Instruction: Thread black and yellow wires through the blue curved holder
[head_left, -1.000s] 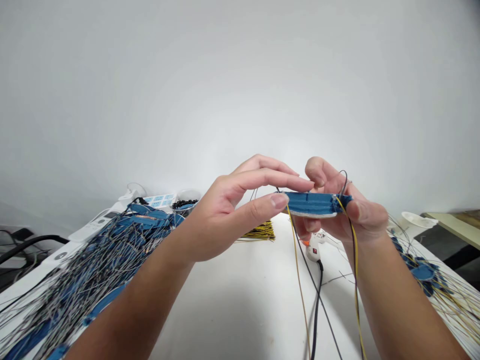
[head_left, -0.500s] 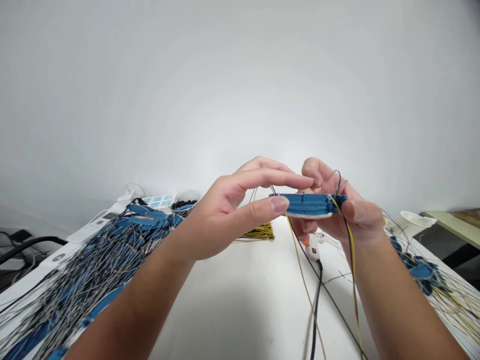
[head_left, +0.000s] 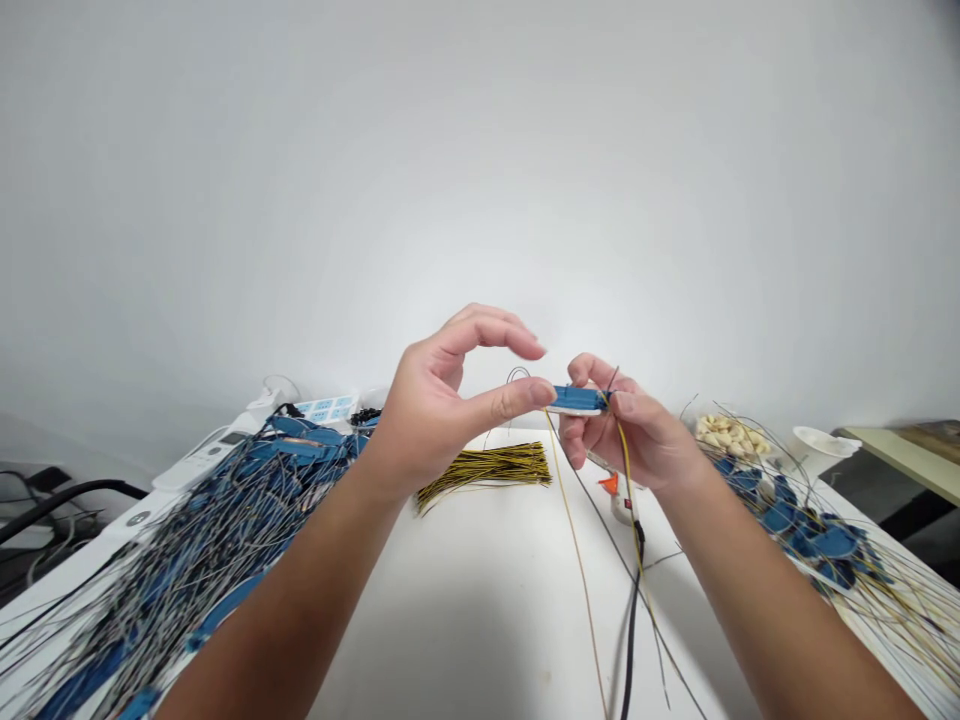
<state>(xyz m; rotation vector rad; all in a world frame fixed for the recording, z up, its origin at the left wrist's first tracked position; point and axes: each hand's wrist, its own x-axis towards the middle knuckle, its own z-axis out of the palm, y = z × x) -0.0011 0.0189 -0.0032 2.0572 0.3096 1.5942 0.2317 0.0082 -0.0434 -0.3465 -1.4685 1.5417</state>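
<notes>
My right hand (head_left: 630, 425) grips a slim blue plastic part (head_left: 579, 398) with a white underside, its thumb at the right end and its other fingers behind and below. Thin black and yellow wires (head_left: 630, 470) trail down from the part towards the table. At the part's other end is the thumb of my left hand (head_left: 450, 400); whether it touches cannot be made out. The fingers of that hand are raised and apart from the thumb. Below, a bundle of yellow and black wires (head_left: 487, 465) lies on the white table (head_left: 450, 600).
A large heap of blue parts with grey wires (head_left: 247, 500) covers the left side. More wired blue parts (head_left: 810, 530) lie at right, near cream-coloured pieces (head_left: 731, 437). Behind the hanging wires is a white tool (head_left: 622, 505) with a red switch and black cable.
Both hands and the blue part have shifted left in view and look farther off. My left fingers have lifted off from above the part. More of the wire bundle shows.
</notes>
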